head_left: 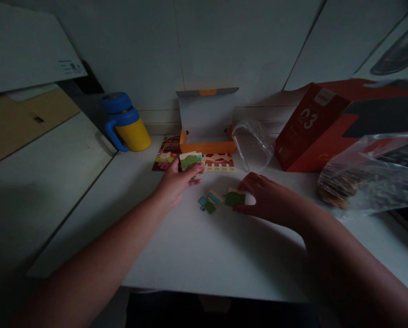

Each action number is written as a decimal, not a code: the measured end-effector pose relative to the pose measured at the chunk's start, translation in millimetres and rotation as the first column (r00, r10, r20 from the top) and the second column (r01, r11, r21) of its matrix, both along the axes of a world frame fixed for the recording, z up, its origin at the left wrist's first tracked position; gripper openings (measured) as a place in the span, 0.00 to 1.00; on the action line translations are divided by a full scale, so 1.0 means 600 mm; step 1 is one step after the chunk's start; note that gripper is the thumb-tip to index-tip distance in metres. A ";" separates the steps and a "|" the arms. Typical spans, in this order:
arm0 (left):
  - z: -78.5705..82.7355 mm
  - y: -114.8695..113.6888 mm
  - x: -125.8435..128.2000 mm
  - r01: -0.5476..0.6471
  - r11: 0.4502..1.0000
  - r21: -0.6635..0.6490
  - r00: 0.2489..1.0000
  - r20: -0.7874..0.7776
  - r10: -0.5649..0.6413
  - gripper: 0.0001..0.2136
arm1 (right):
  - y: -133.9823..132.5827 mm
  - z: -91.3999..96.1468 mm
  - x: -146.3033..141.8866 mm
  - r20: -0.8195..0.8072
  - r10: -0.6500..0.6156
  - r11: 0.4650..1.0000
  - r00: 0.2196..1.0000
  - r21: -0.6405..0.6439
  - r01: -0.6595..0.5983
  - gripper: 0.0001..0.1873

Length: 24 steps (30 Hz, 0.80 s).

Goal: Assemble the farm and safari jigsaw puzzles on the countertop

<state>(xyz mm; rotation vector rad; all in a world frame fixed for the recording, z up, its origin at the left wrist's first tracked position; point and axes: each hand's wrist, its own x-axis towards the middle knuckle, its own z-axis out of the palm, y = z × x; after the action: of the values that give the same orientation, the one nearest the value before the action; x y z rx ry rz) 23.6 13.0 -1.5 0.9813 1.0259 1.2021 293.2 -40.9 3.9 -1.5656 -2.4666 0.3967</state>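
My left hand (180,180) is closed around a small stack of puzzle pieces (191,160), its thumb pressed over the top one, which shows green and cream. Low over the white table, my right hand (263,196) has its thumb and fingers at the right edge of a green puzzle piece (234,198). Just left of that piece, several loose puzzle pieces (210,207) in blue and green lie close together. Behind my left hand are finished-looking picture pieces: a red barn scene (166,152) and a brown-spotted strip with a white fence (221,162).
An orange box (207,147) stands with its lid up against the wall. Right of it sits a clear plastic wrapper (253,143). A blue and yellow mug (130,125) is at the back left. A large red box (313,127) and a filled plastic bag (371,177) occupy the right side.
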 end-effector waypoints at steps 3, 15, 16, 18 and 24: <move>0.007 -0.005 0.001 0.008 0.999 -0.044 1.000 -0.025 -0.009 0.26 | 0.003 0.004 0.013 0.014 -0.015 0.999 1.000 -0.045 0.016 0.26; 0.027 -0.020 -0.010 0.153 0.969 -0.194 0.963 -0.191 -0.190 0.25 | -0.026 0.040 -0.016 -0.082 0.113 0.949 0.990 -0.285 -0.132 0.22; 0.028 -0.021 -0.010 0.167 0.964 -0.208 0.960 -0.190 -0.207 0.25 | -0.028 0.042 -0.021 -0.089 0.115 0.949 0.989 -0.285 -0.136 0.21; 0.031 -0.023 -0.011 0.192 0.953 -0.235 0.953 -0.188 -0.239 0.24 | -0.029 0.042 -0.029 -0.125 0.119 0.947 0.985 -0.284 -0.150 0.21; 0.033 -0.028 -0.011 0.237 0.923 -0.305 0.934 -0.192 -0.303 0.24 | -0.015 0.025 -0.038 -0.203 0.146 0.958 0.968 -0.213 -0.190 0.25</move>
<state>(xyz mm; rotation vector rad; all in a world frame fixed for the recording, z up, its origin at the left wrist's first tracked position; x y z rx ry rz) 17.1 -3.8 18.6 1.0199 1.1646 0.7005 270.2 -49.8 18.9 -1.3261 -2.4865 0.8455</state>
